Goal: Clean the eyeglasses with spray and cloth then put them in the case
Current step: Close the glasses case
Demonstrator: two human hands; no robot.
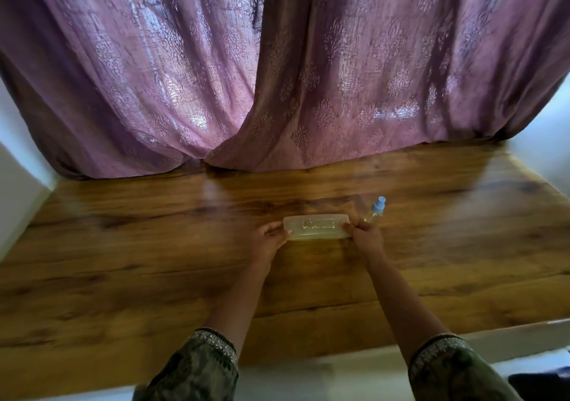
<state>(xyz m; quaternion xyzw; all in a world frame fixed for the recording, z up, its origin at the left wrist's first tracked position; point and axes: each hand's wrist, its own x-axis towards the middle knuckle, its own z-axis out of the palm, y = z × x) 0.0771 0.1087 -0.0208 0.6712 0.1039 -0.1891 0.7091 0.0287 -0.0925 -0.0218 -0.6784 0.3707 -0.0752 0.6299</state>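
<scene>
A pale, translucent eyeglass case (317, 227), long and rounded at its corners, lies lengthwise across the middle of a wooden table (154, 246), its lid down and a faint gold marking on top. The picture is slightly blurred, so what the case holds cannot be told. The case sits directly between the person's two hands, each one holding an end. The left hand (271, 240) grips the left end with its fingers curled round the short edge. The right hand (367, 237) grips the right end the same way, fingers wrapped over the edge. Both hands are closed on the case, and its long middle stretch shows bare between them. Just beyond the right hand, touching or nearly touching its knuckles, stands a small clear spray bottle (376, 212) with a light blue nozzle, leaning a little to the right. Both forearms reach forward from the bottom of the view, bare from wrist to elbow, and end in dark green patterned sleeves (197, 366) with pale embroidered cuffs. The table has a glossy brown wood grain with a light front edge. Along its far side hang heavy mauve curtains (216, 76) with a shiny woven pattern, their hems resting on the tabletop. A white wall (18, 184) shows at the far left.
</scene>
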